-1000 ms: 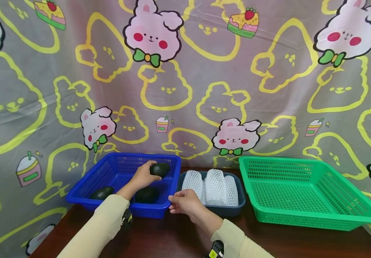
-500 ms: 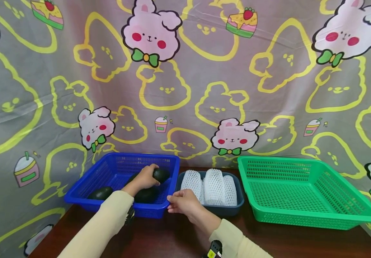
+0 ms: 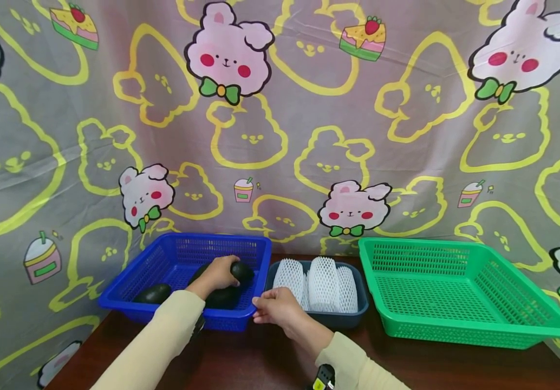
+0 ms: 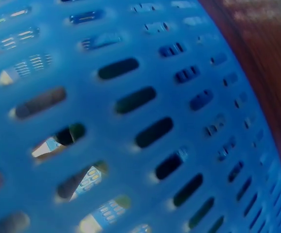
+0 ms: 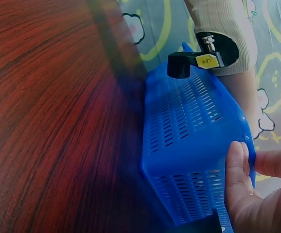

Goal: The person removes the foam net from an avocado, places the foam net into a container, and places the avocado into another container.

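Observation:
Inside the blue plastic basket [image 3: 189, 311], my left hand [image 3: 217, 272] grips a dark green avocado [image 3: 242, 272] near the right wall. Another avocado [image 3: 222, 298] lies in front of it, partly under the hand, and a third [image 3: 153, 293] rests by the left front. Part of one more dark avocado [image 3: 198, 271] shows behind the wrist. My right hand [image 3: 280, 309] pinches the basket's right front corner rim; in the right wrist view, thumb and fingers [image 5: 235, 167] lie on either side of it. The left wrist view shows only the slotted basket wall [image 4: 145, 116].
Right of the blue basket stands a dark grey-blue bin [image 3: 365, 306] holding several white foam net sleeves [image 3: 324, 284]. A green plastic basket [image 3: 475, 327] is at the right. All sit on a dark reddish wooden table [image 3: 241, 360] against a patterned cloth [image 3: 280, 119].
The left hand and its avocado have moved lower and slightly toward me in the blue basket. An avocado behind the wrist has come into view. The right hand stays on the rim.

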{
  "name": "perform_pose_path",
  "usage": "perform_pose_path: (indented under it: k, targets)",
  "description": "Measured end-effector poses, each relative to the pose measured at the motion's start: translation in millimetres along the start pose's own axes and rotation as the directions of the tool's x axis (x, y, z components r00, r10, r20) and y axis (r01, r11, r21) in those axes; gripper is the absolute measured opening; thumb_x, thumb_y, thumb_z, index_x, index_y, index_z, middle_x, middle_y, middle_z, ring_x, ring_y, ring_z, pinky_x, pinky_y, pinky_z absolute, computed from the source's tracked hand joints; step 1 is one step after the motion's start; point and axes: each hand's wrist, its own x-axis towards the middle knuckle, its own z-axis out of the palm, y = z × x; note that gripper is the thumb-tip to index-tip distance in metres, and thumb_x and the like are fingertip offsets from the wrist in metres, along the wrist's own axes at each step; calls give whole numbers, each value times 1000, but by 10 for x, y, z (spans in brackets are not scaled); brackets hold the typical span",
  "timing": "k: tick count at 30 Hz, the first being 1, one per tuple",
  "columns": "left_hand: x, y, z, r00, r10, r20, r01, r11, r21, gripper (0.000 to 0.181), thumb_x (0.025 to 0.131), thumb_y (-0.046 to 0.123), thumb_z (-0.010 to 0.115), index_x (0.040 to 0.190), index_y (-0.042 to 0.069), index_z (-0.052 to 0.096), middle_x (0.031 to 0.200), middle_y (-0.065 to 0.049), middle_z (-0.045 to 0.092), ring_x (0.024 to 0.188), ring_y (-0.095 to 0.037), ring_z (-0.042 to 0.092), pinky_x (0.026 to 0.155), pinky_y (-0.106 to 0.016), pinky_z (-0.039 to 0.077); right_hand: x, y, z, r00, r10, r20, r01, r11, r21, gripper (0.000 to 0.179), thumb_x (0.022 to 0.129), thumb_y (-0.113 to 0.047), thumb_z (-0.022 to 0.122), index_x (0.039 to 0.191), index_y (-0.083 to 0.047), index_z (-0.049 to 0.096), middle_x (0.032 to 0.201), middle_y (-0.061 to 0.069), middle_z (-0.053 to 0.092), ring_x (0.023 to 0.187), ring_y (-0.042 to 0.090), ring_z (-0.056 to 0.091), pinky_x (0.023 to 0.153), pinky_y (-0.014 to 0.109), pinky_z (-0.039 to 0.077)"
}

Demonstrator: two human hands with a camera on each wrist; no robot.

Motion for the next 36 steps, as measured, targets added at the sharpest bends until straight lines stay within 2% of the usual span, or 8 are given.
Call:
perform_pose_path:
  k: [7, 19, 28, 36]
  targets:
    - [-13, 22, 15, 998, -14, 65, 12, 1000, 22, 61, 71, 5, 84, 125, -3, 59, 121, -21, 62, 115, -40, 54, 97, -51, 42, -6, 0, -2, 1000, -1, -2, 1, 1000, -12, 12, 93, -3, 62, 87, 7, 64, 67, 7, 62, 57, 11, 61, 62, 30, 57]
    - [-71, 81, -32, 995, -37, 97, 31, 997, 64, 58, 74, 5, 81, 124, -9, 55, 118, -25, 61, 112, -41, 56, 95, -50, 44, 13, 8, -10, 1000, 6, -9, -6, 1000, -7, 11, 93, -2, 63, 86, 6, 64, 67, 7, 62, 57, 11, 61, 62, 30, 57]
    - [-56, 64, -25, 994, -41, 101, 36, 998, 57, 60, 76, 8, 80, 127, -10, 54, 120, -26, 60, 115, -42, 53, 97, -51, 42, 7, -7, -11, 1000, 13, -11, -13, 1000, -14, 11, 93, -2, 63, 86, 6, 64, 67, 7, 62, 57, 11, 61, 62, 30, 57]
    - [-32, 79, -39, 996, -40, 80, 34, 997, 69, 56, 76, 9, 81, 124, -8, 57, 119, -26, 60, 115, -41, 54, 97, -51, 42, -2, -6, -18, 1000, 20, -11, -20, 1000, 7, 10, 93, -3, 62, 89, 6, 63, 69, 7, 61, 58, 11, 61, 62, 29, 57]
